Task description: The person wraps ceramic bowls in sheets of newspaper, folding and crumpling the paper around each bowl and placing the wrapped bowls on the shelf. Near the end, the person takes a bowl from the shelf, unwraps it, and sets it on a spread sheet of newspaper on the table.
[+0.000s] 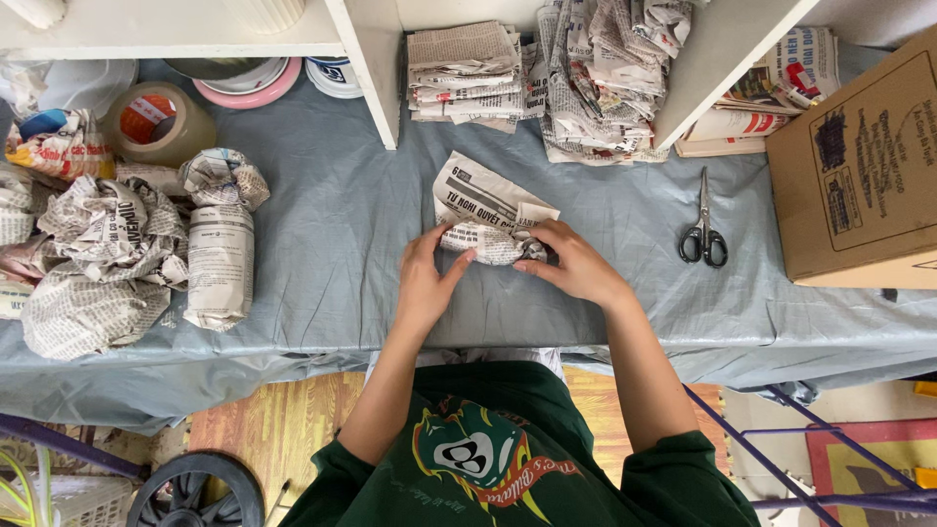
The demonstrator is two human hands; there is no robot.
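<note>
— What's being held?
— A newspaper bundle [488,220] at mid-counter [342,224], on grey cloth. The left hand [427,283] presses its left end with curled fingers; the right hand [574,263] grips its right end, closed around the paper. Whatever is inside is hidden.

— Any containers?
— One cardboard box [859,166] at three o'clock, shut and cut off by the edge. At twelve, white shelf [376,59] bays hold two newspaper stacks [547,73]; a third stack [761,98] lies at one o'clock.

— Other counts?
— One pair of scissors [704,229] between bundle and box. At nine o'clock, wrapped parcels [220,249]: about five, the heap too crumpled to count surely. At ten, one brown tape roll [161,122], plus a pink-rimmed thing [249,86] half under the shelf, hard to identify.

— Below?
— A wheel [195,493] at seven, partly cut off.
</note>
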